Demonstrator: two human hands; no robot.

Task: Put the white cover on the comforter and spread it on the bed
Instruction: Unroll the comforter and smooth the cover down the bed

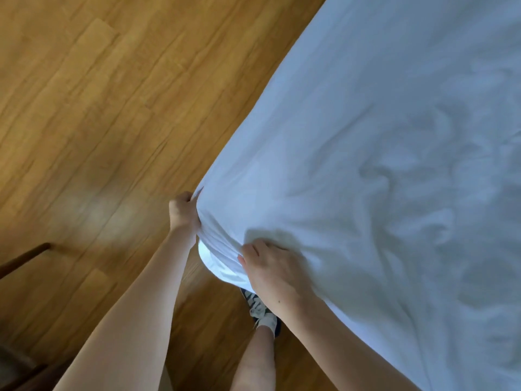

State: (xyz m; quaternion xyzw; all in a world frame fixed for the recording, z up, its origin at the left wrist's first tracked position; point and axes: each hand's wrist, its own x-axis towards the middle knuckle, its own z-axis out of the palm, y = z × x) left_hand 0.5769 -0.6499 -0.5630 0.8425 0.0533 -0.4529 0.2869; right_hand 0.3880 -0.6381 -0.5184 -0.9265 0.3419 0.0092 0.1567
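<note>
Holding one corner of the cover (366, 136), the left hand (183, 215) is pinching its edge and the right hand (270, 269) is gripping a bunch just beside it. From both grips, the cover is stretching up and away to the right, over the floor (98, 108).

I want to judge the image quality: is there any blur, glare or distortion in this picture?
Head view: the white cover looks soft and slightly blurred, its wrinkles shaded grey; a pale glare patch lies on the wooden floor; the wide lens bends the floorboards and stretches the forearms; the left hand and right hand, gripping the cover, are fairly sharp.
</note>
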